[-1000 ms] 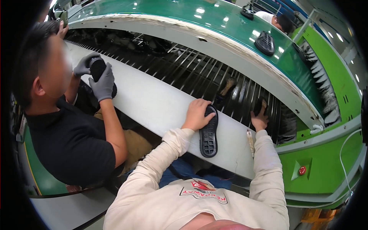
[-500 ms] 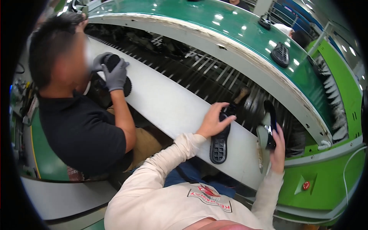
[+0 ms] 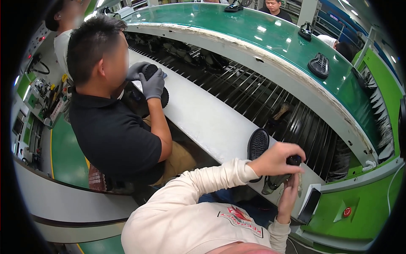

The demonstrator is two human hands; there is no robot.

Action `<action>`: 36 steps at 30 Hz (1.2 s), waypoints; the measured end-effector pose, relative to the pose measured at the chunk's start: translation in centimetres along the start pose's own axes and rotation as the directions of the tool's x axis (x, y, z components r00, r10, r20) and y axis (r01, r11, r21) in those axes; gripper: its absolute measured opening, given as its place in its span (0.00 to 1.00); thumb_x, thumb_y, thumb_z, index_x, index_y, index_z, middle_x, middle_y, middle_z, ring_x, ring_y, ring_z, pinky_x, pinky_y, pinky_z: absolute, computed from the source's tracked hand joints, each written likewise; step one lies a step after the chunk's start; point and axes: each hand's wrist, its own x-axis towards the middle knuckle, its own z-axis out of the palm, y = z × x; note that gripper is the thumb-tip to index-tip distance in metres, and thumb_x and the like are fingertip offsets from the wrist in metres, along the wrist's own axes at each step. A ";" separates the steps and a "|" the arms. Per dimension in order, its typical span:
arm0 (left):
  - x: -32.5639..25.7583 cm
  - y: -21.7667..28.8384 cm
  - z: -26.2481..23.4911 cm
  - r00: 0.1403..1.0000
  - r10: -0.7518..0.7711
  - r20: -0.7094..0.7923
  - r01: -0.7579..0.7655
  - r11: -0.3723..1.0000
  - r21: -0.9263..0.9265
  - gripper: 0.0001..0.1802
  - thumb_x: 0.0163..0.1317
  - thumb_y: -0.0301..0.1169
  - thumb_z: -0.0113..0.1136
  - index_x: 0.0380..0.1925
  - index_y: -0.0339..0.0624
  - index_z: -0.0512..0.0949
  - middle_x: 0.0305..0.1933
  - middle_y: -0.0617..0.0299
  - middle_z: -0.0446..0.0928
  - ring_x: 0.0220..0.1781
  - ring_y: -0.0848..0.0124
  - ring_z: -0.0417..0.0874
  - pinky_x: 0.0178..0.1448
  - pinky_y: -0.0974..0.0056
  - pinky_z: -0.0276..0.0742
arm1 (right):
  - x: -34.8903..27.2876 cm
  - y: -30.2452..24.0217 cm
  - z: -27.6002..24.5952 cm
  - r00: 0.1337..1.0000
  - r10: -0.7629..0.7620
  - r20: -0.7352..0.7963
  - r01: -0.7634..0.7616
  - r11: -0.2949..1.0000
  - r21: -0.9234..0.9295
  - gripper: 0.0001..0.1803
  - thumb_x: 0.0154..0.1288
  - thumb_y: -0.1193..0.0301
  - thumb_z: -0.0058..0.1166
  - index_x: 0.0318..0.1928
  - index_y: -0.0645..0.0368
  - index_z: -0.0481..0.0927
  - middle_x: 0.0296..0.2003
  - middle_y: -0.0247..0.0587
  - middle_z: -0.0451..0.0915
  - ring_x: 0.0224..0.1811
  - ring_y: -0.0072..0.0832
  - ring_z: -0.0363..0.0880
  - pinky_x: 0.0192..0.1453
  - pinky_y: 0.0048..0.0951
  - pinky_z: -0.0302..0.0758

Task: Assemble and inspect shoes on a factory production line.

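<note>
A dark, partly glossy shoe upper (image 3: pixel 274 183) is held between my hands above the near right end of the white shelf. My left hand (image 3: pixel 277 160) comes over it from the left, its fingers curled round the black end. From below, my right hand (image 3: pixel 288 197) grips its side, with fingers partly hidden behind it. Left of my hands, a black shoe sole (image 3: pixel 258 143) lies on the white shelf (image 3: pixel 207 112), patterned face up; my left wrist and sleeve are close to its lower end.
Beyond the shelf runs a roller conveyor (image 3: pixel 253 91) bearing a brown-handled brush (image 3: pixel 281 111). A raised green belt (image 3: pixel 190 15) carries another sole (image 3: pixel 319 65). A co-worker in gloves (image 3: pixel 153 84) holds a black shoe at left. A green machine (image 3: pixel 338 216) with a red button stands right.
My left hand has let go of the sole and moved right onto the shoe upper. My right hand has brought the upper nearer to me. The whole view has shifted.
</note>
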 end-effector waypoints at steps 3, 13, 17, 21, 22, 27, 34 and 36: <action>-0.7 0.1 1.3 0.999 0.027 -0.044 -0.025 0.999 0.044 0.22 0.60 0.38 0.85 0.48 0.38 0.87 0.45 0.55 0.89 0.42 0.59 0.92 0.48 0.61 0.87 | -2.1 -1.2 3.4 0.995 -0.091 0.051 0.101 0.956 -0.274 0.64 0.69 0.55 0.76 0.89 0.67 0.45 0.84 0.56 0.58 0.87 0.45 0.59 0.90 0.44 0.51; 1.5 -1.2 -2.4 0.982 -0.152 0.111 0.159 0.985 -0.060 0.30 0.64 0.38 0.83 0.62 0.39 0.84 0.56 0.55 0.90 0.59 0.65 0.92 0.65 0.60 0.85 | -0.5 3.1 4.5 0.992 -0.038 -0.124 -0.020 0.898 -0.440 0.47 0.66 0.68 0.78 0.78 0.67 0.65 0.63 0.56 0.81 0.65 0.46 0.81 0.71 0.43 0.75; 0.2 -10.2 -7.1 0.965 -0.209 -0.158 0.259 0.853 0.453 0.25 0.71 0.47 0.73 0.56 0.37 0.87 0.53 0.44 0.89 0.56 0.47 0.90 0.63 0.51 0.84 | 0.2 2.5 5.0 0.982 -0.102 -0.158 0.018 0.887 -0.461 0.36 0.71 0.70 0.73 0.73 0.66 0.69 0.59 0.48 0.84 0.58 0.34 0.83 0.66 0.37 0.78; -4.5 -18.4 -11.5 0.889 -0.453 0.063 0.237 0.572 0.785 0.28 0.69 0.54 0.71 0.52 0.39 0.90 0.55 0.44 0.88 0.66 0.46 0.84 0.79 0.41 0.69 | 0.2 2.6 5.1 0.981 -0.078 -0.176 -0.024 0.858 -0.514 0.35 0.72 0.69 0.72 0.72 0.67 0.70 0.56 0.47 0.86 0.53 0.33 0.85 0.62 0.35 0.80; -5.1 -19.4 -11.4 0.918 -0.394 0.054 0.210 0.596 0.775 0.27 0.72 0.55 0.68 0.52 0.42 0.90 0.56 0.45 0.88 0.67 0.46 0.84 0.82 0.38 0.64 | 0.3 2.5 5.0 0.982 -0.103 -0.161 0.005 0.855 -0.518 0.35 0.72 0.69 0.72 0.72 0.66 0.70 0.55 0.46 0.86 0.53 0.32 0.85 0.61 0.35 0.80; -4.6 -22.1 -11.7 0.921 -0.388 0.041 0.255 0.678 0.689 0.23 0.78 0.50 0.61 0.49 0.41 0.90 0.51 0.47 0.90 0.61 0.46 0.88 0.85 0.37 0.60 | 1.6 0.7 4.7 0.982 0.035 -0.185 -0.096 0.937 -0.337 0.37 0.70 0.62 0.73 0.71 0.67 0.73 0.55 0.53 0.86 0.54 0.42 0.86 0.61 0.40 0.80; -0.5 -15.7 -7.9 0.762 -0.633 -0.137 0.560 0.750 -0.352 0.20 0.81 0.40 0.66 0.59 0.34 0.85 0.48 0.62 0.89 0.49 0.76 0.87 0.58 0.69 0.83 | 2.8 -1.5 3.6 0.948 0.102 -0.302 -0.197 0.932 -0.304 0.30 0.71 0.60 0.73 0.64 0.66 0.78 0.44 0.44 0.89 0.45 0.31 0.87 0.54 0.34 0.82; 0.4 -13.5 -7.0 0.790 -0.600 -0.126 0.504 0.753 -0.423 0.20 0.81 0.38 0.66 0.61 0.33 0.83 0.52 0.57 0.90 0.54 0.71 0.90 0.64 0.66 0.84 | 2.8 -2.0 3.1 0.946 0.142 -0.293 -0.227 0.933 -0.280 0.30 0.71 0.59 0.73 0.63 0.67 0.79 0.45 0.44 0.90 0.45 0.30 0.88 0.54 0.33 0.82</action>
